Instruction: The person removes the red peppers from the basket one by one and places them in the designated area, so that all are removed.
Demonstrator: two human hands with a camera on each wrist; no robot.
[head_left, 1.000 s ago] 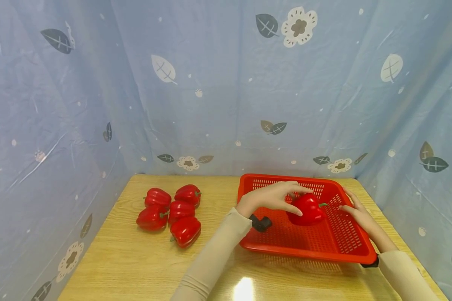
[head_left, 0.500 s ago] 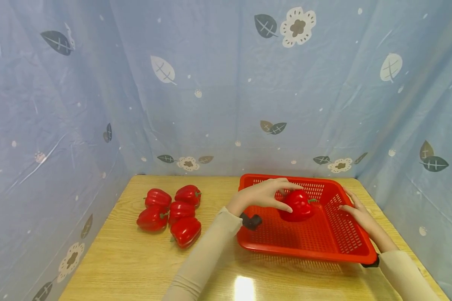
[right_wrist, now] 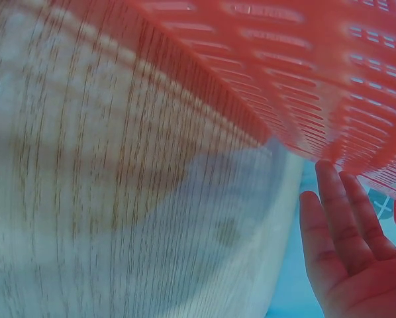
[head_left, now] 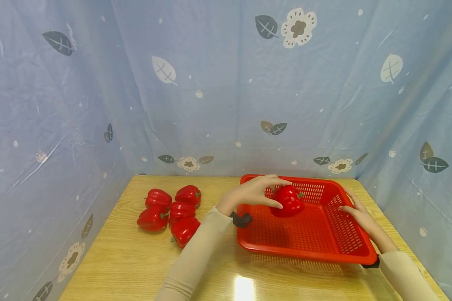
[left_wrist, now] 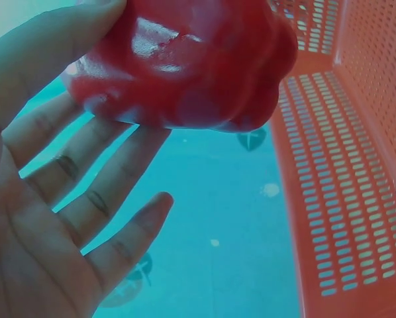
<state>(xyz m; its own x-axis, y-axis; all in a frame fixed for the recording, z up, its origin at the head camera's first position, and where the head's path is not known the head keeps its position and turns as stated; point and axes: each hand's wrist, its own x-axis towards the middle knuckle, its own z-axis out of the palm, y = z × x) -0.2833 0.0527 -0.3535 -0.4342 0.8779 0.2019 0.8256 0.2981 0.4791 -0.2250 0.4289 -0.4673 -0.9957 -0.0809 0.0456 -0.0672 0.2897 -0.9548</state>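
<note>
My left hand point(head_left: 250, 194) holds a red bell pepper point(head_left: 288, 200) with a green stem over the left part of a red plastic basket point(head_left: 309, 256). In the left wrist view, the thumb lies on one side of the pepper point(left_wrist: 185, 66) and several fingers touch the other; the little finger is apart from it. My right hand point(head_left: 363, 217) grips the basket's right rim, thumb over the inside and fingers outside. The right wrist view has those fingers point(right_wrist: 344, 232) against the slotted outer wall point(right_wrist: 284, 66).
Several more red bell peppers point(head_left: 153, 218) lie clustered on the wooden table point(head_left: 124, 263), left of the basket. A blue patterned curtain point(head_left: 211, 108) surrounds the back and sides of the table.
My left hand has moved left and slightly up with the bell pepper, its forearm now overlapping the nearest pepper on the table. The right hand and basket stay in place.
</note>
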